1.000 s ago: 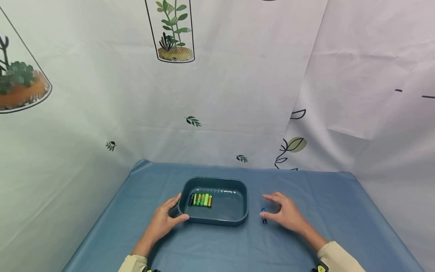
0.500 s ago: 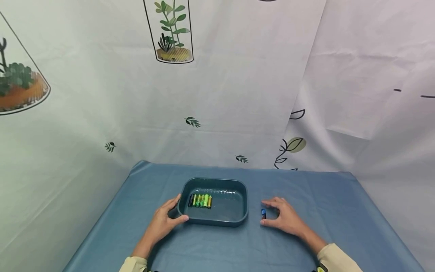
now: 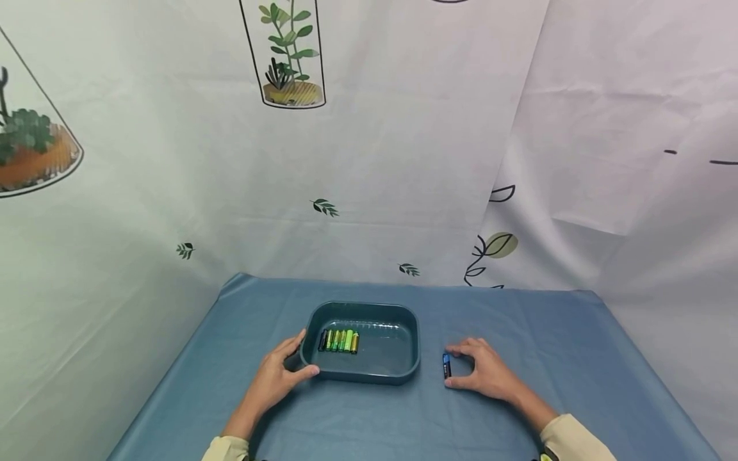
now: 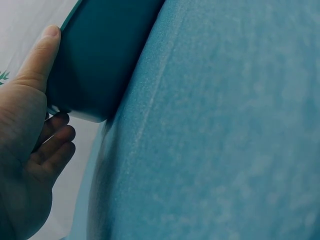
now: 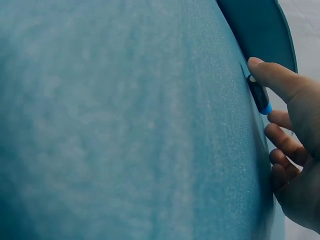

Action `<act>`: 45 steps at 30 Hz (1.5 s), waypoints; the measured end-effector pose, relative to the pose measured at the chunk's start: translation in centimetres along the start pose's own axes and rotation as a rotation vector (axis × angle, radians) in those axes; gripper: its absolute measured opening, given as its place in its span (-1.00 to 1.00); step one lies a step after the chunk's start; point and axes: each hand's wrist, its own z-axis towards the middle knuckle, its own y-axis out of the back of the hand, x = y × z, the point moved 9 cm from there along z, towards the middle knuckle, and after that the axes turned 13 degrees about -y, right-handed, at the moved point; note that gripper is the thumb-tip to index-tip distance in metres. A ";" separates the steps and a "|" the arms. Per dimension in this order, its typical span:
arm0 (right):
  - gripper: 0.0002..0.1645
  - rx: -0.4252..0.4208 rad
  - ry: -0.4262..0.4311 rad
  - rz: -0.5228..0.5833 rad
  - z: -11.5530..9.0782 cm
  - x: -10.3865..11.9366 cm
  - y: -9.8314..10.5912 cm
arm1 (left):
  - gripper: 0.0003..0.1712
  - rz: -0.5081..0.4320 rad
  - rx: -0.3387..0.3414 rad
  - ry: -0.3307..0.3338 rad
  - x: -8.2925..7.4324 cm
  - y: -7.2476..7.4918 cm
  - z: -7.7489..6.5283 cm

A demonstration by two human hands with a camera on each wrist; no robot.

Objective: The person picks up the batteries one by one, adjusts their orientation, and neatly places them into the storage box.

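Observation:
My left hand [image 3: 275,378] grips the near left corner of a dark teal tray [image 3: 369,376], thumb on the front wall and fingers along the left side. The left wrist view shows the thumb against the tray wall [image 4: 100,60]. Inside the tray, several green, yellow and black batteries [image 3: 339,340] lie side by side at the left. To the tray's right, my right hand [image 3: 484,371] pinches a black battery with a blue end [image 3: 446,366] lengthwise between thumb and index finger. In the right wrist view this battery [image 5: 258,95] is low at the cloth.
A blue cloth [image 3: 369,422] covers the table. Behind and beside it hang pale sheets [image 3: 403,160] printed with plants. The tray's right half shows its bare floor.
My right thumb has slid toward the battery's near end, and the index finger has come down to its far end. The left hand stays on the tray. The head view shifts slightly.

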 end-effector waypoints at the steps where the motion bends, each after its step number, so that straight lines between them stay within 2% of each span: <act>1: -0.18 0.006 0.002 -0.001 0.0 0.0 0.0 | 0.03 -0.001 0.001 0.000 0.0 0.0 0.0; 13: -0.32 0.020 0.024 -0.012 0.0 -0.2 -0.1 | 0.04 -0.001 0.007 0.003 0.1 -0.1 0.0; 23: -0.32 0.007 0.021 -0.032 0.1 0.0 0.0 | 0.04 -0.004 0.012 0.009 0.1 0.0 0.1; 39: -0.42 -0.075 0.070 -0.029 0.0 0.1 0.6 | 0.05 0.009 0.007 0.000 0.1 0.0 0.0; 45: -0.45 -0.101 0.043 -0.016 0.1 -0.1 1.3 | 0.05 0.012 0.008 0.005 0.2 0.0 0.0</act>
